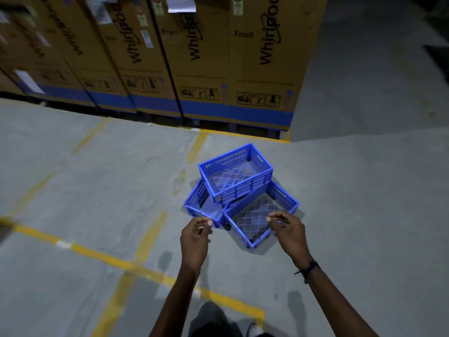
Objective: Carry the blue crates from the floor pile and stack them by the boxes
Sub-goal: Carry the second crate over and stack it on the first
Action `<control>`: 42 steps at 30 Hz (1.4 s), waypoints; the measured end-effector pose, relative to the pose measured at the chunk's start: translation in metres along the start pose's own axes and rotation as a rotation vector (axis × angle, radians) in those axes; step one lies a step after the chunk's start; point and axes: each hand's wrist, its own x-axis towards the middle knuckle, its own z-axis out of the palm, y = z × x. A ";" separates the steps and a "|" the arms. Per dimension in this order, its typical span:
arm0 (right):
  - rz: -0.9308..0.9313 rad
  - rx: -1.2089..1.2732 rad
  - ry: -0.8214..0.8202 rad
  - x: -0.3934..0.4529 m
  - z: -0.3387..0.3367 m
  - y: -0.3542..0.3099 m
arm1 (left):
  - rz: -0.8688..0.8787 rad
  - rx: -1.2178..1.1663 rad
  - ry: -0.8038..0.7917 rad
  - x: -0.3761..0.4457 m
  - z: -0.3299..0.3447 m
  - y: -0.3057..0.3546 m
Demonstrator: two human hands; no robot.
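Observation:
Three blue slatted plastic crates lie in a loose pile on the concrete floor. The top crate (pixel 237 175) rests askew on the other two. A lower left crate (pixel 199 203) and a lower right crate (pixel 261 216) sit under it. My left hand (pixel 195 235) hovers at the near edge of the left crate, fingers curled, holding nothing. Over the near side of the right crate, my right hand (pixel 288 231) also has its fingers curled and nothing in them. Both arms reach forward from the bottom of the view.
A row of tall brown cardboard boxes (pixel 199 57) on dark pallets stands along the far side. Yellow floor lines (pixel 136 263) cross the grey concrete. Open floor stretches right of the boxes (pixel 364 93). My dark shoes (pixel 213 319) show at the bottom.

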 end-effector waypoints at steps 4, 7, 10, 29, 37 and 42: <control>-0.020 -0.007 -0.038 0.051 0.007 -0.001 | -0.014 0.024 0.044 0.049 0.018 0.000; 0.006 -0.023 -0.067 0.096 0.014 0.004 | -0.019 0.047 0.072 0.091 0.031 -0.005; 0.028 -0.053 -0.088 0.157 0.025 0.013 | -0.047 0.064 0.091 0.152 0.048 -0.016; 0.176 -0.459 -0.236 0.557 0.115 0.252 | -0.196 0.463 0.040 0.545 0.168 -0.247; 0.104 -0.786 -0.113 0.681 0.117 0.372 | -0.361 0.674 0.100 0.630 0.197 -0.389; 0.077 -1.013 -0.149 0.745 0.117 0.424 | -0.298 0.658 0.088 0.658 0.228 -0.436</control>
